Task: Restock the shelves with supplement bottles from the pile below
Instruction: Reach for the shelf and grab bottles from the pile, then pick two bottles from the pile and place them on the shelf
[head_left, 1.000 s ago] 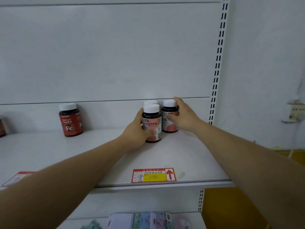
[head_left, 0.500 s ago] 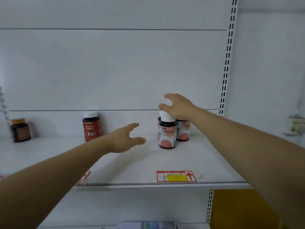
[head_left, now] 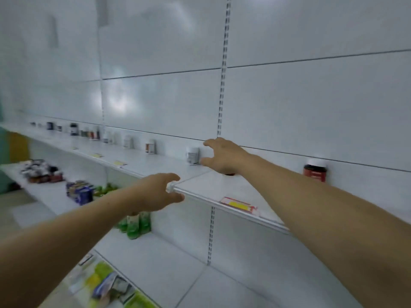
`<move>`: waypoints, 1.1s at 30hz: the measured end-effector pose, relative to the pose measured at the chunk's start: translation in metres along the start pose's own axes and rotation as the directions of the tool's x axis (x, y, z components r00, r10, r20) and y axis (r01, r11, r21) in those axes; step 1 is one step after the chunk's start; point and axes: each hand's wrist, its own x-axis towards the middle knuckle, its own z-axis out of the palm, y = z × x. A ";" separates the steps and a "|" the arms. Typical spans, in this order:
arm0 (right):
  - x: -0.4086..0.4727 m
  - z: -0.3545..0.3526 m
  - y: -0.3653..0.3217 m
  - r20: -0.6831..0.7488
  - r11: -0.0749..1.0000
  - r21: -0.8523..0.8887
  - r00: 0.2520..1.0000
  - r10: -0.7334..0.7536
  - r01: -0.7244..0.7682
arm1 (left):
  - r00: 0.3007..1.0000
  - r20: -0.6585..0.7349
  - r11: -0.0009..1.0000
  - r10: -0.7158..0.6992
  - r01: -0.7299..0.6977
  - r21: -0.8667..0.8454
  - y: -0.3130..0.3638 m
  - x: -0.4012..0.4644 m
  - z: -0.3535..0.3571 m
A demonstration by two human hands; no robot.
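Observation:
The view is blurred and turned to the left along a long white shelf (head_left: pixel 200 181). My right hand (head_left: pixel 222 156) hovers over the shelf with fingers spread, holding nothing, just right of a white bottle (head_left: pixel 192 155). My left hand (head_left: pixel 160 192) hangs in front of the shelf's front edge with relaxed fingers, also empty. A red bottle with a white cap (head_left: pixel 315 170) stands against the back wall, behind my right forearm. Several more bottles (head_left: pixel 150 146) stand in a row further left along the shelf.
On the lower shelf (head_left: pixel 49 192) lie piles of goods: dark packets (head_left: pixel 40 171), blue boxes (head_left: pixel 81 192) and green bottles (head_left: pixel 134 225). Green and yellow packets (head_left: pixel 109 283) lie at the bottom. A red and yellow price tag (head_left: pixel 239 205) sits on the shelf edge.
Both hands have left the pink-label bottles and pulled back empty. My view has swung left, so those bottles are out of sight and the long shelf row shows.

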 end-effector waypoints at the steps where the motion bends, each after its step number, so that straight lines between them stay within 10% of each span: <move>1: 0.016 0.012 -0.029 0.008 0.999 0.010 0.999 -0.042 0.042 | 0.999 -0.006 0.999 -0.044 0.044 0.006 -0.028 -0.009 -0.009; 14: 0.191 0.163 -0.319 0.148 0.885 0.136 0.874 -0.463 0.446 | 0.889 -0.058 0.890 -0.455 0.455 0.002 -0.317 -0.060 -0.045; 33: 0.545 0.405 -0.537 0.235 0.827 0.270 0.800 -0.553 0.492 | 0.709 0.000 0.708 -0.705 0.704 -0.053 -0.712 0.108 -0.069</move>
